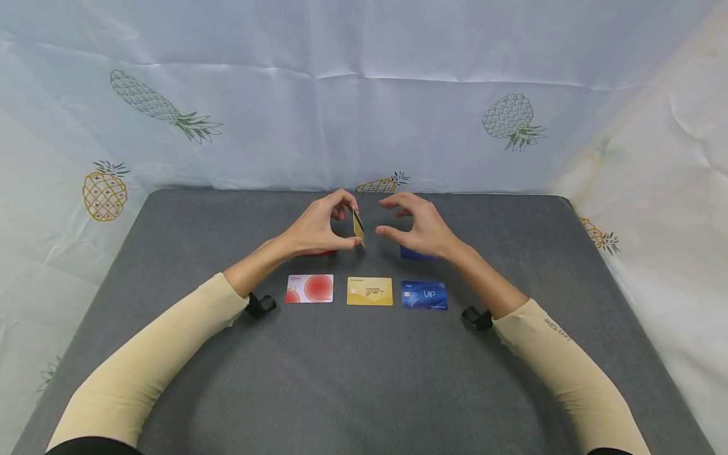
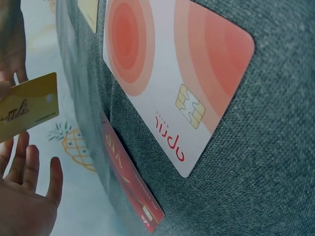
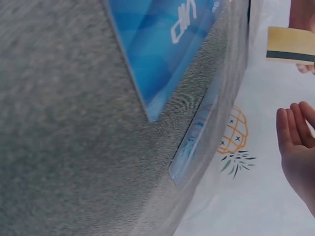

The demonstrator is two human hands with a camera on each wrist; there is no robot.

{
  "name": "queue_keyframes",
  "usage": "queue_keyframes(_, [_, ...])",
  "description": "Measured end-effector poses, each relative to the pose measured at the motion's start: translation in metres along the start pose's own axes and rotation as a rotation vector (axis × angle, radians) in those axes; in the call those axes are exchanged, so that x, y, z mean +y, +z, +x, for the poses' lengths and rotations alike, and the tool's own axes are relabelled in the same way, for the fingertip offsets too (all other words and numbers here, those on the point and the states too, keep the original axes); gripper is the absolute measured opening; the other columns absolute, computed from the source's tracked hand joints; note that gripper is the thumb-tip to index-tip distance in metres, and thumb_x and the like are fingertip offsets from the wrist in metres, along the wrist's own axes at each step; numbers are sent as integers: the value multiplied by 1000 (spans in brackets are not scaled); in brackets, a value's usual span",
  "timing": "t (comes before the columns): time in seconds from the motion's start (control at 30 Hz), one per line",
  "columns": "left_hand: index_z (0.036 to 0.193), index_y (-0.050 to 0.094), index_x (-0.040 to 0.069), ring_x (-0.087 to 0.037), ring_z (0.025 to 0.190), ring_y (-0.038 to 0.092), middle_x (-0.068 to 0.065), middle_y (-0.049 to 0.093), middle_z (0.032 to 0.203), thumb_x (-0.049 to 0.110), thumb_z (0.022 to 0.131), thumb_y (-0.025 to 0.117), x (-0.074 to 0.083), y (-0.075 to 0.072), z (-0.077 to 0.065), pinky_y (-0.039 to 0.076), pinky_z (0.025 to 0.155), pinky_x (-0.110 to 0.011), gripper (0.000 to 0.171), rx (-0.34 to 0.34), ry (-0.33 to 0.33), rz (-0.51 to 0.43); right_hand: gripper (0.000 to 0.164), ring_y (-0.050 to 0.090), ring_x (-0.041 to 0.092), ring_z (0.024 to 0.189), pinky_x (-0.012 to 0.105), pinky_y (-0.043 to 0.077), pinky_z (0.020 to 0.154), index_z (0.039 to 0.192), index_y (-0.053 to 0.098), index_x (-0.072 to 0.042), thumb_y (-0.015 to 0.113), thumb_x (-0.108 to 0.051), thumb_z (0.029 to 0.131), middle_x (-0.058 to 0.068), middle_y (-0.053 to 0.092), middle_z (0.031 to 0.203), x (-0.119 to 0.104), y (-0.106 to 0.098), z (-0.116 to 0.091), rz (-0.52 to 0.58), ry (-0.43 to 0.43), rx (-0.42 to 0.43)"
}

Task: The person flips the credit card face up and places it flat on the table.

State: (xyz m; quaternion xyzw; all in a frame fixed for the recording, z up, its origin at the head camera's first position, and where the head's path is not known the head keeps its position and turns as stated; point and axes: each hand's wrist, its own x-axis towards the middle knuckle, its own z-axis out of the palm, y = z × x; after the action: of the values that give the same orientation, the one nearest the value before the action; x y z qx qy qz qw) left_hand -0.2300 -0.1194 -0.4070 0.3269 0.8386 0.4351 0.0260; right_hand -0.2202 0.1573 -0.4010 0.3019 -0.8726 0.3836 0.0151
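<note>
My left hand (image 1: 321, 224) pinches a gold bank card (image 1: 357, 229) between thumb and fingers. The card stands on edge above the table, its dark stripe facing right. My right hand (image 1: 418, 221) is just right of it, fingers and thumb spread in a loose curve with nothing between them. Beneath the left hand lies a red card (image 2: 130, 172), mostly covered in the head view. A blue card (image 1: 417, 254) lies partly hidden under the right hand. Nearer me is a row: a white-and-red card (image 1: 309, 289), a second gold card (image 1: 370, 291) and a blue VIP card (image 1: 424, 295).
Dark grey cloth covers the table (image 1: 364, 373). Behind it hangs a white curtain (image 1: 341, 126) with pineapple prints, reaching down to the far edge. Black wrist straps (image 1: 261, 306) sit at both cream sleeves.
</note>
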Motion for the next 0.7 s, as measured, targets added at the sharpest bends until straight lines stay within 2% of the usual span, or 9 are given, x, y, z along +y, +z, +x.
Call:
queue_keyframes(0.3, [126, 60, 9, -27, 110, 64, -8, 69, 124, 21, 82, 88, -1, -1, 0, 55, 104, -46, 54, -3, 0, -5, 53, 67, 44, 129, 53, 59, 108, 142, 66, -1, 84, -17, 94, 19, 66, 144, -4, -2, 2, 46, -6, 38])
queue_keyframes(0.53, [126, 62, 8, -39, 107, 62, -10, 68, 121, 22, 83, 89, -1, -1, 0, 54, 102, -50, 53, 6, 0, -6, 53, 67, 41, 131, 54, 58, 109, 142, 66, -2, 84, -18, 95, 18, 67, 144, -7, -3, 3, 60, -7, 43])
queue_keyframes(0.7, [126, 62, 7, -43, 106, 61, -17, 70, 121, 22, 84, 89, -2, 0, 0, 52, 102, -52, 52, 12, 8, -3, 52, 65, 39, 133, 52, 57, 110, 142, 66, -2, 84, -17, 95, 16, 67, 144, -10, -3, 4, 83, -14, 46])
